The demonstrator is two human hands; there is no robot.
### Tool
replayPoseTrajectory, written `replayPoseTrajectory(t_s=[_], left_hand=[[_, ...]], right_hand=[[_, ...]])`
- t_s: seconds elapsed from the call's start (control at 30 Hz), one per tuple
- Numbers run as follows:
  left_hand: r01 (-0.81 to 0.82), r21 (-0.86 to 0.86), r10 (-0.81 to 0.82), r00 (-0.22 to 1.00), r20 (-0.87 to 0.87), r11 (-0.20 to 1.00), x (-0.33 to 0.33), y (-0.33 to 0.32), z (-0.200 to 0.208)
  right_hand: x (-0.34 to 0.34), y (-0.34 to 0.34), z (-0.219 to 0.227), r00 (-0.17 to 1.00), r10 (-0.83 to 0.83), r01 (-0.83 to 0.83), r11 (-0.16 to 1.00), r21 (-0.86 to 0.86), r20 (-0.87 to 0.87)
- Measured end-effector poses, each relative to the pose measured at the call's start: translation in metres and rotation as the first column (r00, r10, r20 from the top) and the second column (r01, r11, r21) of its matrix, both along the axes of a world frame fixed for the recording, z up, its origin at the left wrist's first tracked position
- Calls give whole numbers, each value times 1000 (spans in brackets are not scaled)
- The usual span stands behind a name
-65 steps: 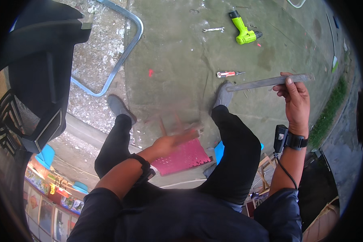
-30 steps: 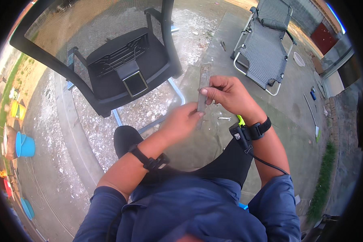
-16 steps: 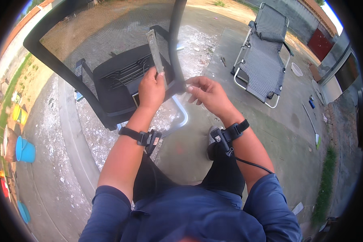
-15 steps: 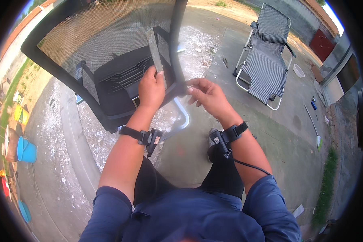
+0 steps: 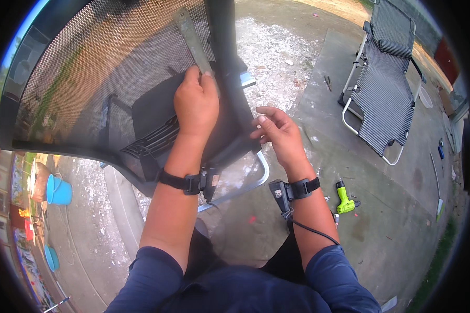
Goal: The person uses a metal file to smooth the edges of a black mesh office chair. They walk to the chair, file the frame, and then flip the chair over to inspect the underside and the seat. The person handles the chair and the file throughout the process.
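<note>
A black office chair (image 5: 146,112) with a mesh back (image 5: 104,57) stands in front of me, tilted toward me. My left hand (image 5: 196,104) is closed around the lower end of a flat grey strip (image 5: 192,44), which points up and away across the mesh. What the strip is made of I cannot tell. My right hand (image 5: 279,130) hovers just right of the chair's frame corner (image 5: 244,122), thumb and fingers curled but apart, nothing plainly between them. Both wrists wear black straps with small devices.
A grey striped folding lounger (image 5: 384,88) stands at the right. On the concrete near my right forearm lies a lime-green power drill (image 5: 344,198). A blue bucket (image 5: 59,190) and a blue basin (image 5: 51,258) are at the left. White debris (image 5: 271,52) covers ground behind the chair.
My view has shifted, so the chair looks larger and the lounger sits farther right. The green drill has come into sight. My left hand still grips the strip; my right hand sits slightly apart from the frame.
</note>
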State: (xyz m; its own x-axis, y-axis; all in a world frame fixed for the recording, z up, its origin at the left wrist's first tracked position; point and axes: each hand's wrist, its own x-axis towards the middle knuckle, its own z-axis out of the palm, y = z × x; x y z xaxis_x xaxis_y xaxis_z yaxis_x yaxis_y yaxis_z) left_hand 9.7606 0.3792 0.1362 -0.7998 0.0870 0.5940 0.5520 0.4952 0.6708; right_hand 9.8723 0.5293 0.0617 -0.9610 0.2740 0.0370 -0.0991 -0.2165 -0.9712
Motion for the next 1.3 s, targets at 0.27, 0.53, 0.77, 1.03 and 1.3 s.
replayPoseTrajectory(t_s=[0.27,0.53,0.77,1.03,1.3], left_hand=[[114,20,-115,988,108,993,-16,8,2],[353,109,-368,864,344,929,-33,-8,8],[410,250,-479,779,404,877,-36,-10,16],[409,19,-402,886,232,912,-21,4,10],[353,14,-350,922,168,936,-26,8,3]], right_hand=[[-14,20,-8,998,-8,6,999,-37,-61],[-24,20,-11,999,12,-14,999,-47,-39],[-34,13,-15,998,44,-46,997,-57,-43],[-44,14,-19,998,49,-50,998,-33,-24],[-48,11,-19,999,51,-52,998,-44,-5]])
